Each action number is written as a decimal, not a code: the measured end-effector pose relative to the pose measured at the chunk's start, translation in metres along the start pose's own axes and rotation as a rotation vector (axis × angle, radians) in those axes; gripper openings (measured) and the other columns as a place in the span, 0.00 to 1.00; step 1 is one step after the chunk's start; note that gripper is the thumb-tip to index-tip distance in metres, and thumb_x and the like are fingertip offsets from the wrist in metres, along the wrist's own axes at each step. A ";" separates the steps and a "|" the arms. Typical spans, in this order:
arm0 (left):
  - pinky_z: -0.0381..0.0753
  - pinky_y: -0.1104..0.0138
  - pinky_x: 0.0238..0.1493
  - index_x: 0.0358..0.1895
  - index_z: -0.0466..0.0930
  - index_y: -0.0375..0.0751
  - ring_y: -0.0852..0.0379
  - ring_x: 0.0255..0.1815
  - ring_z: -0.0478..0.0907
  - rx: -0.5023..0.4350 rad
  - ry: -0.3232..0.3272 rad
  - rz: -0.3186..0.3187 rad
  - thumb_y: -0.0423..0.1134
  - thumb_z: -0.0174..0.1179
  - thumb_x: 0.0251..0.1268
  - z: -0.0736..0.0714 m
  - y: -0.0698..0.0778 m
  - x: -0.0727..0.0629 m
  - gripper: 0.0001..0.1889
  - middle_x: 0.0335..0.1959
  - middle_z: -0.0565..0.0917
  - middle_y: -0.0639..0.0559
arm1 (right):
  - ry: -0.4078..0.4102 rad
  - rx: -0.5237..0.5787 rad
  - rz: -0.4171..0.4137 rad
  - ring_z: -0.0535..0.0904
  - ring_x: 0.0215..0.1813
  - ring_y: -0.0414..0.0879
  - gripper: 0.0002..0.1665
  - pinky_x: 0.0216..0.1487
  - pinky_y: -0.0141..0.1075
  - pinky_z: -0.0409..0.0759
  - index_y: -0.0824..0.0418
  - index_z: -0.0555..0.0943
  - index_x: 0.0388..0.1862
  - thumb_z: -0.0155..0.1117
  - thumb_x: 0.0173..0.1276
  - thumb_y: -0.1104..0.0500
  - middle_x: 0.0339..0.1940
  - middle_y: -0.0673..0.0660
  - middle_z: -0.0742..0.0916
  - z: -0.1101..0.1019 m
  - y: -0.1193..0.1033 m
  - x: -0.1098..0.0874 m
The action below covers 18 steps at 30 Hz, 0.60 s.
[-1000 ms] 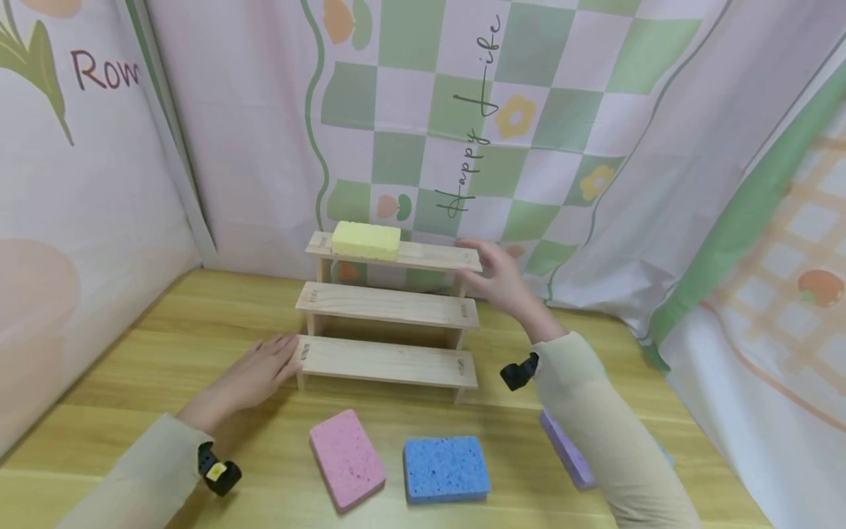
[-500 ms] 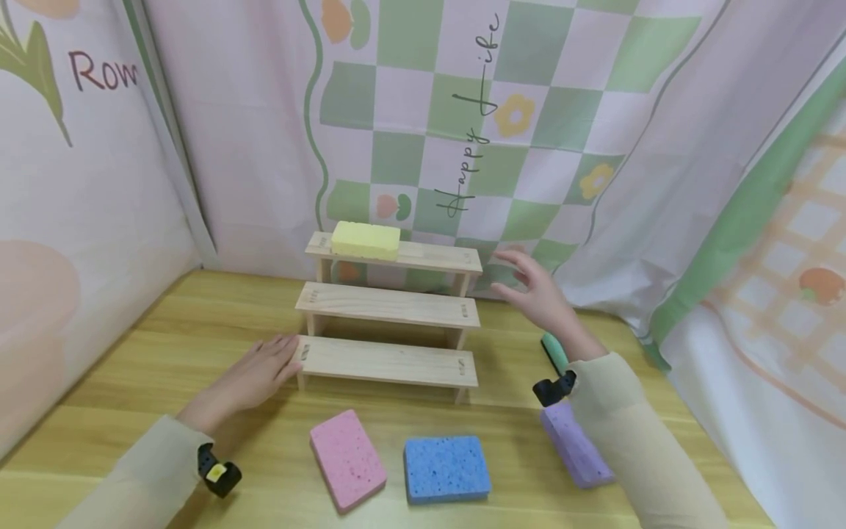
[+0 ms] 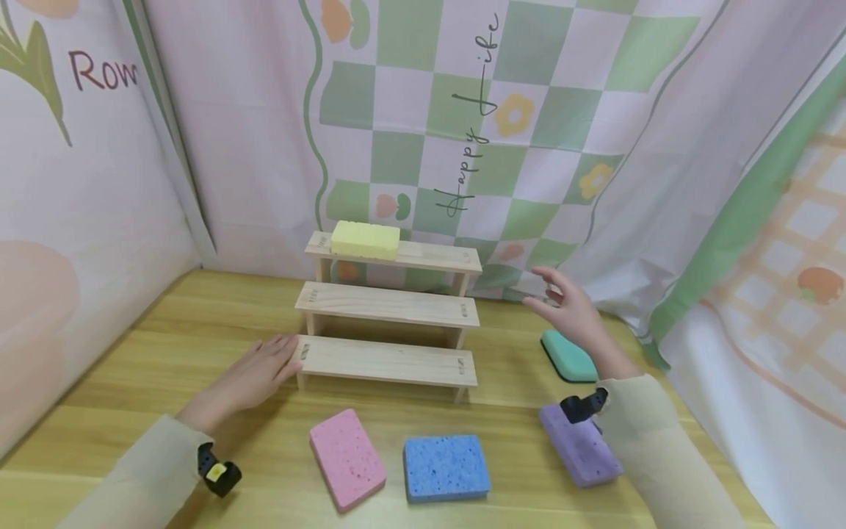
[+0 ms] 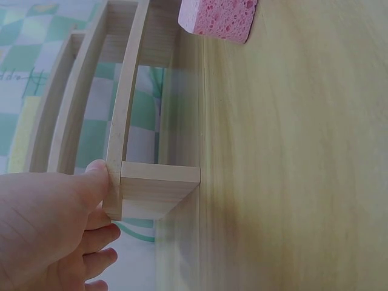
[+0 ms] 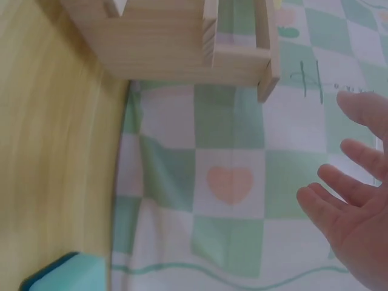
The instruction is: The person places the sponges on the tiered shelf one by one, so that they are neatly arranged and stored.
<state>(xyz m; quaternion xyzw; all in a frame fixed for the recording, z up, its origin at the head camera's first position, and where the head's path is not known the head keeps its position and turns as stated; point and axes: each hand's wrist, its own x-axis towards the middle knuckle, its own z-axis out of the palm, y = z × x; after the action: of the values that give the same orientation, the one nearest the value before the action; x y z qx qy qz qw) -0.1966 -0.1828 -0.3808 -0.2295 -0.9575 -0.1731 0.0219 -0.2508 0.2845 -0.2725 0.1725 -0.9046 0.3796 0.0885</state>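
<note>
A three-step wooden rack [image 3: 390,303] stands before the curtain, with a yellow sponge [image 3: 366,240] on the left part of its top step. At the left end of the lowest step rests my left hand [image 3: 254,375]; its thumb touches the board near the corner, and the other fingers extend loosely past the end. My right hand [image 3: 571,308] is in the air to the right of the rack, apart from it, with thumb and fingers spread and nothing between them. Below it on the table lie a teal sponge [image 3: 570,357] and a purple sponge [image 3: 581,447], partly hidden by the wrist.
In front of the rack a pink sponge [image 3: 347,460] and a blue sponge [image 3: 446,468] lie flat on the wooden table [image 3: 165,323]. A patterned curtain [image 3: 251,132] hangs behind, with cloth also at both sides.
My right hand has let go of the top step's right end and moved right and toward me, uncovering the teal and purple sponges. The left hand and rack stay put.
</note>
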 end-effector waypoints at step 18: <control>0.48 0.41 0.64 0.66 0.55 0.22 0.32 0.66 0.52 -0.001 0.006 0.005 0.47 0.40 0.74 0.002 -0.003 0.000 0.30 0.66 0.57 0.29 | 0.038 -0.036 0.161 0.59 0.64 0.69 0.44 0.57 0.60 0.64 0.68 0.52 0.71 0.59 0.66 0.48 0.67 0.74 0.59 -0.024 0.050 -0.023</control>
<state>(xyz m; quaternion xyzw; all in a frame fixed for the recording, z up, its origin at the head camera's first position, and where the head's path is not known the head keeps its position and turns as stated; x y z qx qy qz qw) -0.1977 -0.1843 -0.3833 -0.2313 -0.9568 -0.1743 0.0252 -0.2481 0.3398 -0.2954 0.0901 -0.9204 0.3725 0.0778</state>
